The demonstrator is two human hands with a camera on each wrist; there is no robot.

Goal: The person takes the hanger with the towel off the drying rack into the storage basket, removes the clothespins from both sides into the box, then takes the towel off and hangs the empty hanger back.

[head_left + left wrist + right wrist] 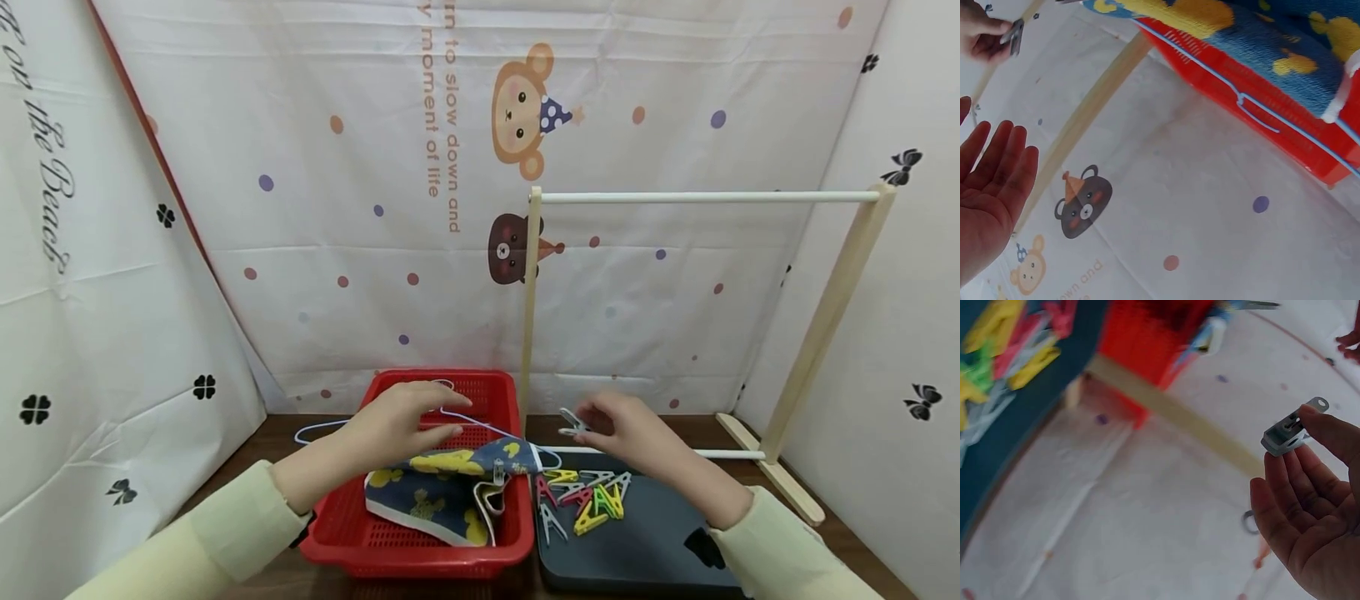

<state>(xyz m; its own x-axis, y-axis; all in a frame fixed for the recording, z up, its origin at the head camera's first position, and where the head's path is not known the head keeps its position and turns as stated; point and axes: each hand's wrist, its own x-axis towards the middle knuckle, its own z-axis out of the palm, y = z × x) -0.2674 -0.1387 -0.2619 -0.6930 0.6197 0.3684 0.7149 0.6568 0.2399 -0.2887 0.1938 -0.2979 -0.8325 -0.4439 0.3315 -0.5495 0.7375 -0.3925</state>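
Printed white sheeting walls in the dark wooden surface. A wooden rack stands on that surface, its two white bars one above the other; its near-side foot is hidden behind a red basket, while the lower bar runs behind the right forearm. Just to the right of the basket lies a dark tray.

In the basket, a blue wire hanger carries a blue and yellow towel, which lies folded about its lower part; the left forearm hides some of both.

The left hand is above the basket, its grip spread: fingers extended, thumb well apart, nothing between them. In the left wrist view it is clear of hanger and towel.

The right hand is raised above the tray's far edge. Its grip is pinching a grey clip between thumb and fingertips, the remaining fingers loosely bent.

Below, on the tray's basket side, sits a loose pile of clips in yellow, pink, green and grey.
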